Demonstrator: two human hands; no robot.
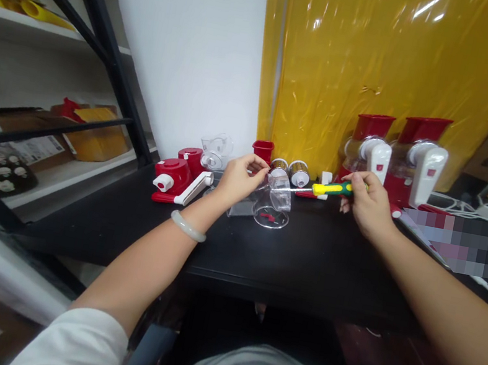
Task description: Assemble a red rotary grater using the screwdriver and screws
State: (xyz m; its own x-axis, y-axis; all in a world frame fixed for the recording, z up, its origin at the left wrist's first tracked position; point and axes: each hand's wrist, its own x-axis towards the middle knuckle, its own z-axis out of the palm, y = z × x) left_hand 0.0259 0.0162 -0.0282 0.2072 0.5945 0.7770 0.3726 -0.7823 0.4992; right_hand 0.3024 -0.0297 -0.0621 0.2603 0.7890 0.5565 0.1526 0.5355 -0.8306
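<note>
My right hand (367,204) grips a screwdriver (333,189) by its green and yellow handle, the shaft pointing left. Its tip reaches a clear plastic housing (280,196) that stands on the black table. Thumb and forefinger of my left hand (245,176) pinch together at the upper left of that housing; whatever they hold is too small to make out. Below the housing is a round clear rim (270,217) with small red pieces showing through it. Just behind are a red hopper (263,149) and two drum-shaped cylinders with white ends (298,173).
On the left stand red grinder bases (173,175) with a white crank handle (194,187) and another clear housing (216,151). Two assembled red and white grinders (423,157) stand back right, near white cables (452,205). A shelf rack (106,51) borders the left side.
</note>
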